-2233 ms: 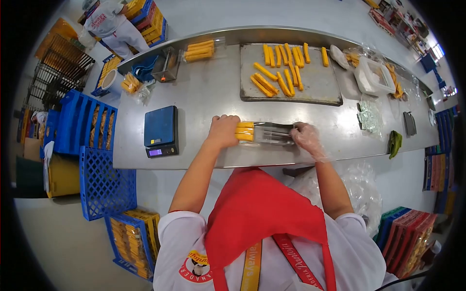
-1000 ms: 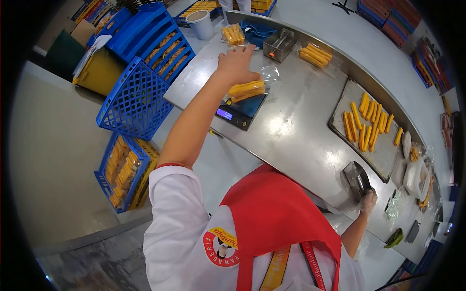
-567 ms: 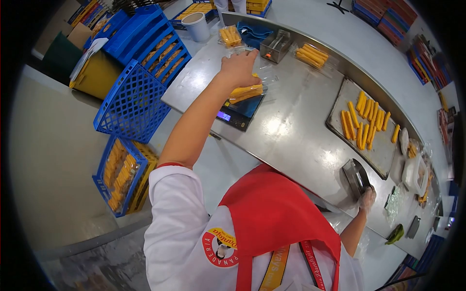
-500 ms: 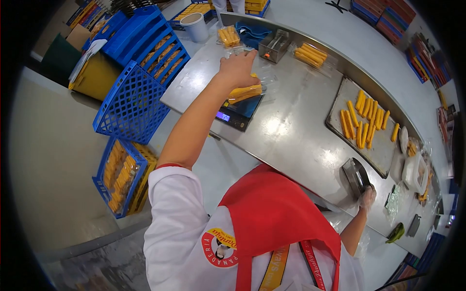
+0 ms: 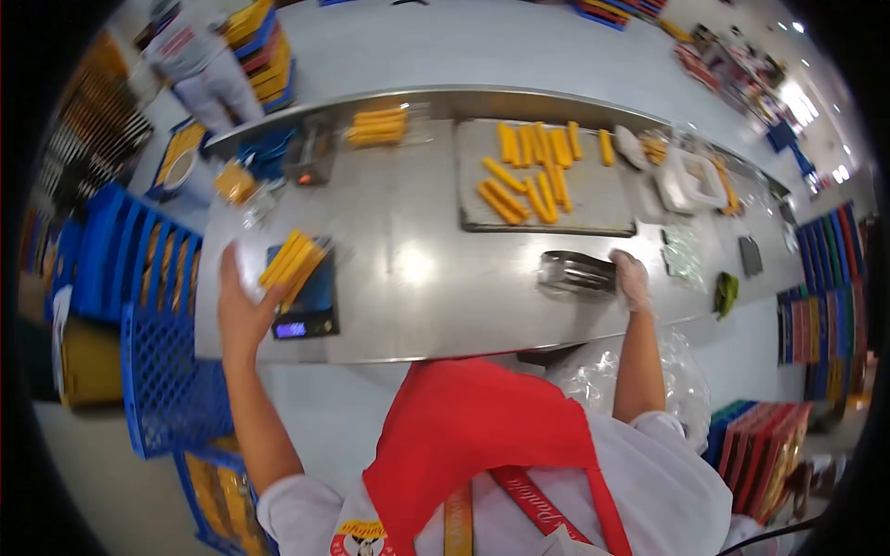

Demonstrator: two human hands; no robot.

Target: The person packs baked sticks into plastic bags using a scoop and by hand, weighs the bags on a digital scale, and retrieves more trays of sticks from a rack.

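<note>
My left hand (image 5: 243, 304) is at the left end of the steel table, thumb and fingers spread apart. Its thumb is by a clear bag of yellow breadsticks (image 5: 293, 263); whether they touch I cannot tell. That bag lies on a black digital scale (image 5: 320, 298) with a lit display, too blurred to read. In a clear plastic glove, my right hand (image 5: 632, 281) grips the right end of a shiny metal trough (image 5: 577, 271) near the front edge. Behind it, loose breadsticks (image 5: 528, 167) lie on a baking tray (image 5: 593, 208).
Another bagged bundle (image 5: 377, 127) lies at the back, beside a metal box (image 5: 311, 153). A smaller bag (image 5: 236, 183) sits at the left. A white tub (image 5: 691, 181) and green item (image 5: 726, 294) are on the right. Blue crates (image 5: 171, 357) stand left; a person (image 5: 199, 60) stands beyond.
The view has swung left and levelled out. My left hand has drawn back from over the bagged breadsticks to their left side. My right hand still holds the metal trough.
</note>
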